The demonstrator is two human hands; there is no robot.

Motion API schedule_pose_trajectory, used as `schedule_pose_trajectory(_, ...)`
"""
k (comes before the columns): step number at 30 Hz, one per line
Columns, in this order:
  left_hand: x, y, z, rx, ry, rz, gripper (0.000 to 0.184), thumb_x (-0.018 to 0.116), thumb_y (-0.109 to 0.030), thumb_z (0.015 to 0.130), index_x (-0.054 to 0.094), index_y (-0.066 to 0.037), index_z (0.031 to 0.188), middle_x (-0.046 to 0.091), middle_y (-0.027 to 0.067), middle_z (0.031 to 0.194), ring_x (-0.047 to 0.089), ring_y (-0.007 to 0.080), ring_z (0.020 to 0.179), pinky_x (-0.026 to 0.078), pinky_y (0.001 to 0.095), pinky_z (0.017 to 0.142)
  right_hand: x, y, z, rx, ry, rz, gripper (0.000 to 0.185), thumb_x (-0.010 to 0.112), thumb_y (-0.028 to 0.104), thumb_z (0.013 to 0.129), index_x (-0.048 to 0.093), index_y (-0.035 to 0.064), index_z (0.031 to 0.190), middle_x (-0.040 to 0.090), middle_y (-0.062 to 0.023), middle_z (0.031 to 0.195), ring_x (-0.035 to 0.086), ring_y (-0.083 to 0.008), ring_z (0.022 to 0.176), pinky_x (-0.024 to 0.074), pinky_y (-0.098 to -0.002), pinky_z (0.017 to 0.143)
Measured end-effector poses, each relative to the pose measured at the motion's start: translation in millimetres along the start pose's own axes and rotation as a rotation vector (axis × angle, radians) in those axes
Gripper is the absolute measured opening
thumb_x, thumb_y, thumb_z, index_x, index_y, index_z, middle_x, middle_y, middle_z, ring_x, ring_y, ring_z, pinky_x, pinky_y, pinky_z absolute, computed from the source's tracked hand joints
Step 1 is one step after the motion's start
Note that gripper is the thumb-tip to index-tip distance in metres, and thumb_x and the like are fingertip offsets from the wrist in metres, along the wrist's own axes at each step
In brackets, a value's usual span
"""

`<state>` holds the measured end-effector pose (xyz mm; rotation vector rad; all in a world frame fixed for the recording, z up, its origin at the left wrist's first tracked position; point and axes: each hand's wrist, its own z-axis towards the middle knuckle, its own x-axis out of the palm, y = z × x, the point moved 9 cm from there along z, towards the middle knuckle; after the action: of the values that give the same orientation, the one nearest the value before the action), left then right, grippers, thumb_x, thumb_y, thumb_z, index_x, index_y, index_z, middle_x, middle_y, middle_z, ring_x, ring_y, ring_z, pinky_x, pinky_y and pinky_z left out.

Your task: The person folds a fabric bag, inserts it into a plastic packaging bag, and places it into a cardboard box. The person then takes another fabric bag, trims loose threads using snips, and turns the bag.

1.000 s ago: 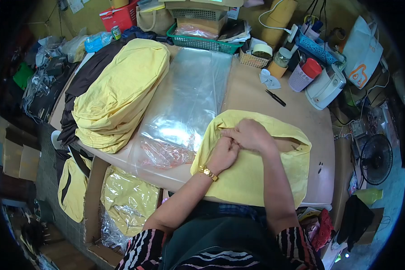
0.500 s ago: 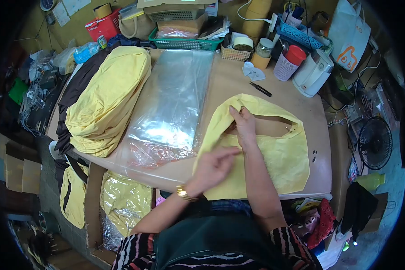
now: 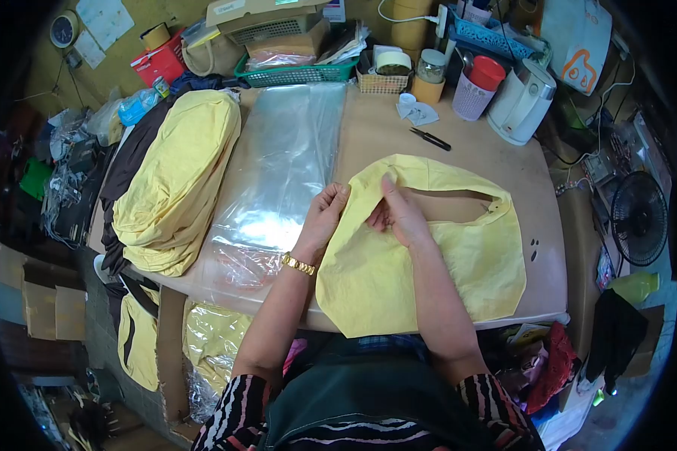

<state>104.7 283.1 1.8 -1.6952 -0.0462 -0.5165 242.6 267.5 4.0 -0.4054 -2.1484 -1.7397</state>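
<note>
A yellow cloth piece (image 3: 466, 263) with a long slit-like opening lies at the table's front edge. At its upper left edge my left hand (image 3: 326, 214), with a gold watch on the wrist, has its fingers closed on the cloth. My right hand (image 3: 400, 210) grips the cloth beside the left end of the opening, thumb on top and the other fingers partly hidden inside. A small metallic bit (image 3: 490, 207) shows at the opening's right end. Black thread snips (image 3: 430, 139) rest behind the cloth.
Clear plastic sheets (image 3: 293, 143) lie left of the cloth, beside a pile of yellow fabric (image 3: 177, 180). A green basket (image 3: 297, 74), a jar (image 3: 430, 68), a pink cup (image 3: 472, 96) and a white kettle (image 3: 522, 101) line the back. Below stands a cardboard box (image 3: 173, 353).
My left hand has moved from over the cloth's middle to its upper left edge and taken hold there. My right hand stays by the opening. The camera view has shifted.
</note>
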Motion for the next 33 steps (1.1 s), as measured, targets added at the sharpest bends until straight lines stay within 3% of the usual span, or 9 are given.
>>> schedule_pose_trajectory(3, 3, 0, -1, 0.008, -0.015, -0.054, 0.028, 0.056, -0.029, 0.099, 0.060, -0.006, 0.085, 0.062, -0.0017, 0.075, 0.052, 0.0038, 0.063, 0.044, 0.0213, 0.058, 26, 13, -12, -0.100, 0.028, -0.318, 0.022, 0.064, 0.026, 0.094, 0.063, 0.0054, 0.086, 0.063, -0.0014, 0.068, 0.051, -0.0067, 0.044, 0.0382, -0.0213, 0.041)
schedule_pose_trajectory(8, -2, 20, 6, -0.064, 0.074, -0.170, 0.026, 0.056, -0.029, 0.099, 0.062, -0.004, 0.095, 0.067, 0.0017, 0.083, 0.059, 0.0065, 0.068, 0.049, 0.0229, 0.064, 36, 4, -9, -0.208, 0.083, -0.154, 0.024, 0.062, 0.026, 0.095, 0.061, 0.0045, 0.086, 0.055, 0.0027, 0.063, 0.043, -0.0033, 0.044, 0.0331, -0.0209, 0.039)
schedule_pose_trajectory(14, 10, 5, -3, -0.135, 0.164, -0.209, 0.026, 0.059, -0.025, 0.097, 0.063, 0.000, 0.104, 0.069, 0.0066, 0.093, 0.065, 0.0104, 0.076, 0.054, 0.0246, 0.069, 25, -10, 0, -0.142, 0.112, -0.108, 0.028, 0.059, 0.033, 0.097, 0.062, 0.0061, 0.089, 0.055, 0.0032, 0.064, 0.042, -0.0041, 0.043, 0.0323, -0.0217, 0.039)
schedule_pose_trajectory(16, 4, 1, -2, -0.139, 0.157, -0.200, 0.025, 0.061, -0.018, 0.095, 0.060, 0.001, 0.110, 0.069, 0.0056, 0.091, 0.065, 0.0122, 0.078, 0.054, 0.0246, 0.069, 29, -7, -11, 0.028, 0.087, -0.390, 0.023, 0.063, 0.028, 0.094, 0.063, 0.0054, 0.095, 0.061, -0.0013, 0.065, 0.049, -0.0107, 0.045, 0.0397, -0.0249, 0.045)
schedule_pose_trajectory(19, -33, -64, -12, 0.318, -0.185, 0.548, 0.041, 0.069, -0.016, 0.087, 0.054, 0.000, 0.122, 0.062, 0.0143, 0.113, 0.063, 0.0183, 0.095, 0.052, 0.0295, 0.081, 42, 65, -62, -0.460, 0.010, -1.072, 0.024, 0.071, 0.024, 0.085, 0.063, 0.0052, 0.097, 0.065, -0.0079, 0.072, 0.062, -0.0238, 0.060, 0.0480, -0.0319, 0.058)
schedule_pose_trajectory(21, 5, -110, -38, 0.462, -0.128, 0.863, 0.049, 0.072, -0.017, 0.084, 0.051, 0.000, 0.125, 0.058, 0.0180, 0.120, 0.063, 0.0235, 0.099, 0.051, 0.0324, 0.082, 9, 102, -83, -0.523, -0.214, -1.278, 0.035, 0.075, 0.026, 0.076, 0.063, 0.0084, 0.104, 0.067, -0.0096, 0.095, 0.062, -0.0294, 0.097, 0.0447, -0.0419, 0.088)
schedule_pose_trajectory(26, 87, -91, -58, 0.650, 0.068, 1.428, 0.059, 0.069, -0.010, 0.080, 0.045, -0.001, 0.134, 0.056, 0.0244, 0.126, 0.064, 0.0369, 0.099, 0.052, 0.0407, 0.079, -105, 170, -83, -0.674, -0.672, -1.886, 0.041, 0.077, 0.018, 0.070, 0.065, 0.0094, 0.108, 0.058, -0.0129, 0.121, 0.047, -0.0254, 0.123, 0.0334, -0.0498, 0.103)
schedule_pose_trajectory(28, 73, -53, -28, 0.411, 0.096, 1.576, 0.052, 0.064, -0.008, 0.082, 0.051, -0.004, 0.132, 0.066, 0.0238, 0.101, 0.065, 0.0383, 0.091, 0.053, 0.0410, 0.077, -143, 156, -55, -0.465, -0.317, -1.946, 0.034, 0.072, 0.013, 0.074, 0.066, 0.0097, 0.107, 0.064, -0.0155, 0.112, 0.055, -0.0290, 0.114, 0.0396, -0.0492, 0.098)
schedule_pose_trajectory(33, 58, -119, -13, 0.751, 0.135, 1.423, 0.039, 0.055, 0.003, 0.075, 0.067, -0.008, 0.111, 0.067, 0.0214, 0.084, 0.065, 0.0393, 0.076, 0.053, 0.0452, 0.071, -168, 168, -95, -0.293, -0.453, -1.782, 0.024, 0.060, 0.008, 0.080, 0.066, 0.0101, 0.104, 0.068, -0.0174, 0.090, 0.064, -0.0378, 0.085, 0.0505, -0.0472, 0.079)
